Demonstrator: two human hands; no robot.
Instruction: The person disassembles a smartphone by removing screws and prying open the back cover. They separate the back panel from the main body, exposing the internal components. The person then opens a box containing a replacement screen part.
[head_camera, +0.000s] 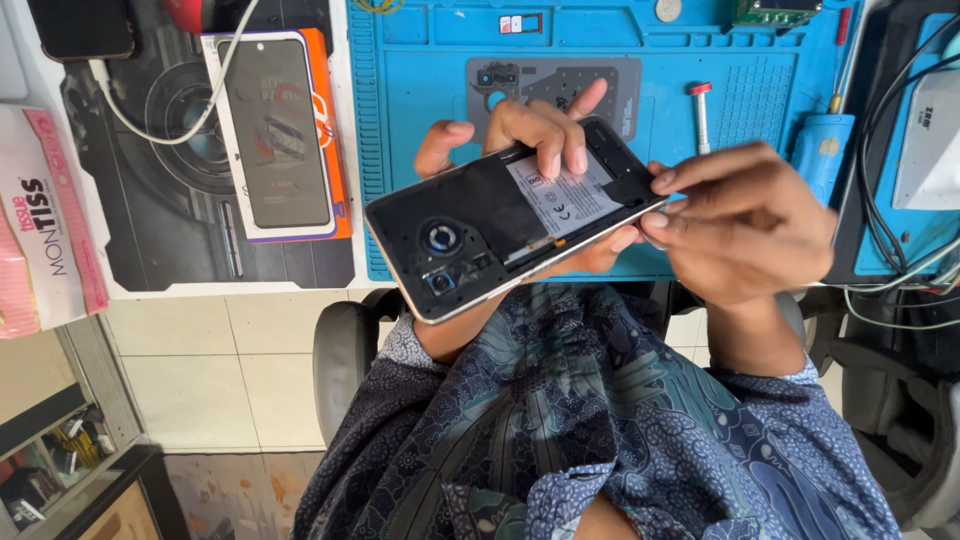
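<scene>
Fingers of the left hand (530, 135) curl over the upper edge of the opened black smartphone with its back cover removed (510, 220), two fingertips pressing on the white-labelled battery (560, 200) while the thumb supports from below. The phone is held in the air above the person's lap, in front of the blue silicone repair mat (420, 90). Its long axis runs diagonally, the camera end low on the left and the other end high on the right. The right hand (745, 225) is nearer to this high end: its thumb and forefinger are pinched narrow on the phone's right corner edge. I cannot tell if something small is between them. A red-capped small screwdriver (701, 115) lies well apart on the mat.
</scene>
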